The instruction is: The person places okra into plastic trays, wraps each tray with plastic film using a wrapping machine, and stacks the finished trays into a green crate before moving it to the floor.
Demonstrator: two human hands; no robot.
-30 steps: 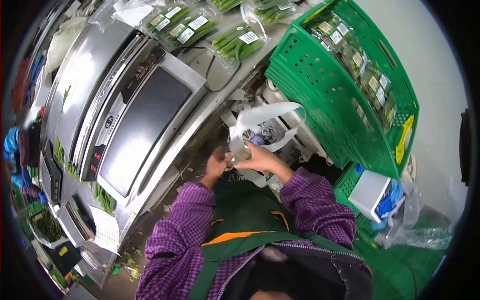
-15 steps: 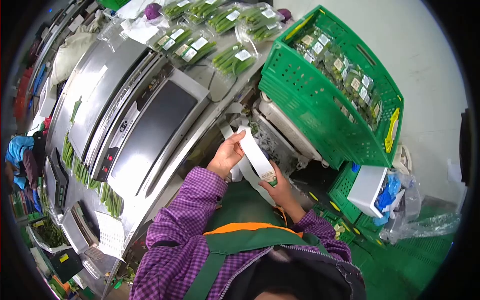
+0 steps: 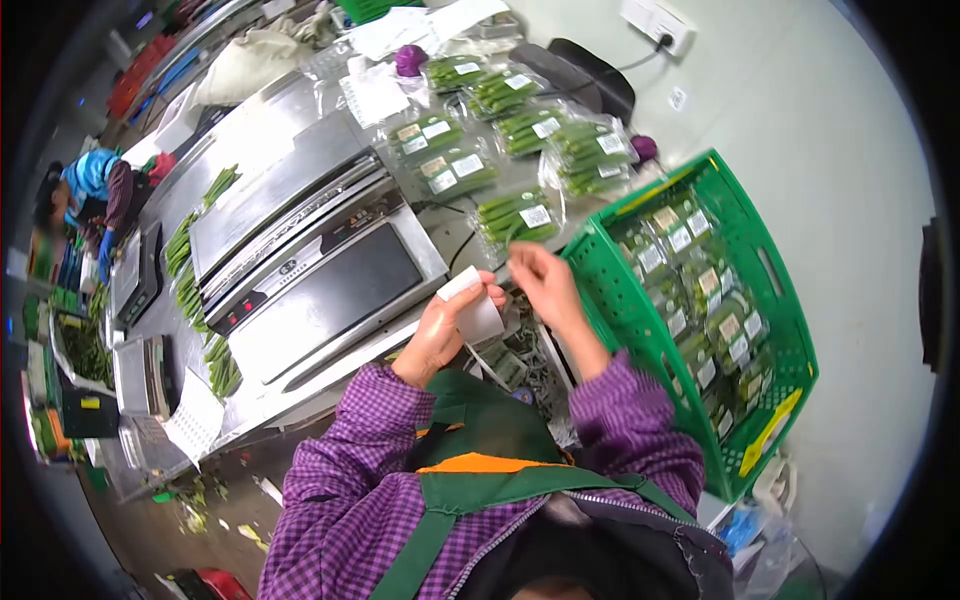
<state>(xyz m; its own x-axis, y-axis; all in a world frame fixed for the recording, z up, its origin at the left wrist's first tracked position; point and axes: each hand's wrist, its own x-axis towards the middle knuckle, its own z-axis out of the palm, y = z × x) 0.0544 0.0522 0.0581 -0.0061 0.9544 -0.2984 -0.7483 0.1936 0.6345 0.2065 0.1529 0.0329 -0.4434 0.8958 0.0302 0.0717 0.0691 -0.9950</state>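
My left hand (image 3: pixel 447 325) is closed on a strip of white labels (image 3: pixel 480 310), which hangs below its fingers over the table's front edge. My right hand (image 3: pixel 550 290) is raised with its fingertips pinched together, right by the near bag of long green vegetables (image 3: pixel 514 217). Whatever may be between those fingertips is too small to make out. That clear bag lies on the table and bears one white label. Behind it are several similar bags (image 3: pixel 590 155), some with two labels.
A tilted green crate (image 3: pixel 620 295) with several labelled packs (image 3: pixel 708 285) stands at my right. A sealing machine (image 3: pixel 340 285) is on the metal table at left, with loose green vegetables (image 3: pixel 185 260) beyond. A purple round vegetable (image 3: pixel 410 60) lies at the back. Another person (image 3: pixel 95 185) is at far left.
My right hand has left the label strip and moved up to the near bag. My left hand still holds the strip, now more bunched. The view has shifted, showing more of the table's back.
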